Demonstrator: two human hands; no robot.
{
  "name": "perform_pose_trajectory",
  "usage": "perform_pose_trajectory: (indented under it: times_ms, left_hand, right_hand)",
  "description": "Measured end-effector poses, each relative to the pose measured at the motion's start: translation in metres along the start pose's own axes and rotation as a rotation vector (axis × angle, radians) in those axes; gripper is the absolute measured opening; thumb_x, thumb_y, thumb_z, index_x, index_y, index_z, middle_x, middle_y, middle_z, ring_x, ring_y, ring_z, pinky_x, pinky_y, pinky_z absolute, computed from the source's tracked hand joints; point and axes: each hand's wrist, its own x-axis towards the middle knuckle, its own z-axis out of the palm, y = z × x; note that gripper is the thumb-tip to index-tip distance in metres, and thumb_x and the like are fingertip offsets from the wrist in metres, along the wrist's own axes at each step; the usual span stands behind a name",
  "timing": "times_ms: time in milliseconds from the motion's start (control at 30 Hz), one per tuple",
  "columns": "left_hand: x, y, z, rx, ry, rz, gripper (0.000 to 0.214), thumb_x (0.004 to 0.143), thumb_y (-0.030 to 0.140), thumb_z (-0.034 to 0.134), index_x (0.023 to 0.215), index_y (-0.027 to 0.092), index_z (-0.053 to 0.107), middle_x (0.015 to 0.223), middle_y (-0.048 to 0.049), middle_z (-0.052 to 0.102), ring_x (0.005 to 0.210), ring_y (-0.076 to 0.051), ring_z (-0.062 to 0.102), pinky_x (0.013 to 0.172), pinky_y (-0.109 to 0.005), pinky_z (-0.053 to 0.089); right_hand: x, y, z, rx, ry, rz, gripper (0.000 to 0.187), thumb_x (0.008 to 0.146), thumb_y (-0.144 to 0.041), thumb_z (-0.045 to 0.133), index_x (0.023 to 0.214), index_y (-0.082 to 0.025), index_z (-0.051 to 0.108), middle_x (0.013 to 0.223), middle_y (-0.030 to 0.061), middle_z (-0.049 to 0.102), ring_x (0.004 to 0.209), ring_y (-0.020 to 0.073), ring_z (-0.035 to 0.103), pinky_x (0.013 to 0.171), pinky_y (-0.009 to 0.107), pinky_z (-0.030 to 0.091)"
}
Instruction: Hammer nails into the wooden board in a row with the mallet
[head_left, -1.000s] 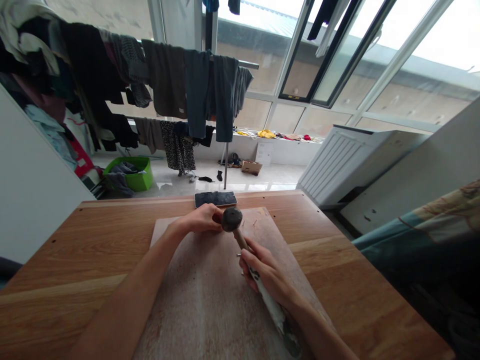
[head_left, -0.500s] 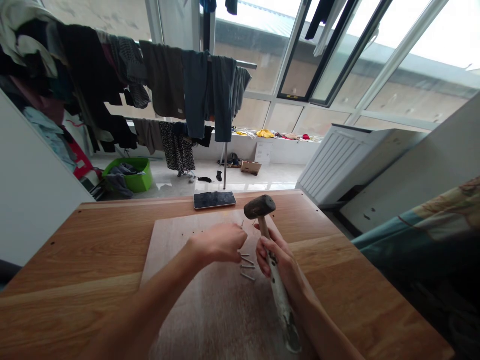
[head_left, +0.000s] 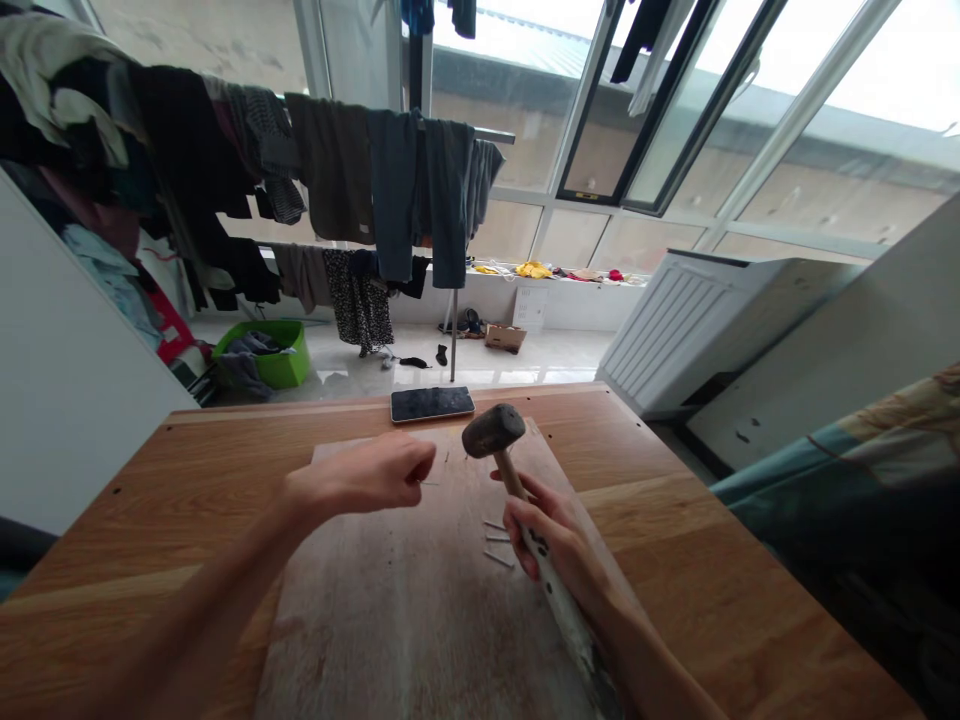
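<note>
My right hand (head_left: 546, 520) is wrapped round the handle of a mallet (head_left: 493, 431), its dark head raised over the board and tilted left. My left hand (head_left: 382, 470) is closed in a pinch above the left part of the wooden board (head_left: 390, 620). A thin nail (head_left: 430, 484) sticks out to the right from its fingers. Loose nails (head_left: 499, 558) lie on the board, left of my right hand. Thin upright nails (head_left: 447, 457) appear to stand in the board near its far edge, between my left hand and the mallet head.
The board lies on a wood-grain table (head_left: 675, 540). A phone (head_left: 433, 403) rests at the table's far edge. Beyond it are a drying rack with hanging clothes (head_left: 420, 190), a green tub (head_left: 285, 358) and a white ribbed panel (head_left: 667, 320). A curtain (head_left: 832, 460) hangs at the right.
My left hand has moved left, away from the loose nails, with a nail now showing in its fingers. Fewer nails lie loose. The mallet head has shifted left and slightly down.
</note>
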Motion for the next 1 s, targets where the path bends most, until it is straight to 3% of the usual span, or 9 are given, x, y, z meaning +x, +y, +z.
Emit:
perform_pose_trajectory:
  times_ms: [133, 233, 333, 500, 700, 900, 1000]
  left_hand:
    - [-0.009, -0.032, -0.002, -0.078, 0.118, -0.051, 0.004, 0.079, 0.018, 0.055, 0.079, 0.019, 0.058, 0.077, -0.0009, 0.063, 0.069, -0.016, 0.055, 0.061, -0.027, 0.037]
    - [-0.005, -0.038, 0.002, -0.112, 0.171, -0.018, 0.009, 0.081, 0.018, 0.055, 0.082, 0.018, 0.064, 0.080, -0.0025, 0.067, 0.074, -0.017, 0.059, 0.065, -0.027, 0.040]
    - [0.003, -0.039, 0.011, -0.159, 0.221, 0.034, 0.010, 0.084, 0.018, 0.056, 0.084, 0.017, 0.066, 0.082, -0.0033, 0.068, 0.076, -0.017, 0.061, 0.068, -0.026, 0.042]
    - [0.014, -0.039, 0.029, -0.180, 0.278, 0.104, 0.012, 0.087, 0.015, 0.056, 0.085, 0.016, 0.068, 0.086, -0.0038, 0.068, 0.076, -0.016, 0.061, 0.070, -0.025, 0.043]
    - [0.018, -0.037, 0.035, -0.147, 0.308, 0.124, 0.012, 0.086, 0.011, 0.058, 0.081, 0.015, 0.068, 0.083, -0.0039, 0.067, 0.076, -0.016, 0.061, 0.071, -0.025, 0.043]
    - [0.024, -0.048, 0.055, -0.412, 0.336, 0.111, 0.011, 0.085, 0.017, 0.061, 0.093, 0.015, 0.069, 0.075, 0.0001, 0.064, 0.066, -0.013, 0.058, 0.063, -0.022, 0.044]
    - [0.028, -0.055, 0.065, -0.504, 0.397, 0.108, 0.010, 0.084, 0.022, 0.064, 0.086, 0.014, 0.070, 0.073, -0.0001, 0.063, 0.064, -0.012, 0.056, 0.060, -0.022, 0.043]
  right_hand:
    - [-0.007, 0.000, 0.001, -0.196, -0.146, 0.088, 0.034, 0.087, -0.040, 0.064, 0.112, -0.017, 0.064, 0.068, -0.0054, 0.058, 0.034, 0.0056, 0.046, 0.030, 0.016, 0.032]
    - [-0.013, 0.001, 0.004, -0.405, -0.281, 0.091, 0.020, 0.089, -0.032, 0.061, 0.102, -0.018, 0.066, 0.065, -0.0067, 0.052, 0.036, 0.0058, 0.046, 0.032, 0.016, 0.033]
    - [-0.016, 0.002, 0.006, -0.534, -0.333, 0.058, 0.015, 0.090, -0.026, 0.058, 0.102, -0.019, 0.064, 0.063, -0.0073, 0.049, 0.038, 0.0065, 0.045, 0.034, 0.017, 0.034]
    - [-0.015, 0.002, 0.006, -0.545, -0.363, 0.066, 0.013, 0.094, -0.026, 0.052, 0.102, -0.020, 0.059, 0.058, -0.0088, 0.047, 0.036, 0.0074, 0.046, 0.034, 0.016, 0.033]
    - [-0.014, 0.000, 0.002, -0.638, -0.386, 0.030, 0.014, 0.090, -0.018, 0.054, 0.102, -0.019, 0.060, 0.069, -0.0064, 0.052, 0.042, 0.0053, 0.049, 0.038, 0.014, 0.036]
    - [-0.014, 0.002, 0.002, -0.563, -0.403, 0.106, 0.010, 0.098, -0.030, 0.052, 0.102, -0.020, 0.054, 0.061, -0.0087, 0.050, 0.038, 0.0058, 0.044, 0.034, 0.014, 0.035]
    - [-0.014, 0.006, 0.001, -0.525, -0.398, 0.110, 0.017, 0.100, -0.037, 0.052, 0.100, -0.021, 0.054, 0.058, -0.0089, 0.049, 0.039, 0.0062, 0.041, 0.034, 0.015, 0.033]
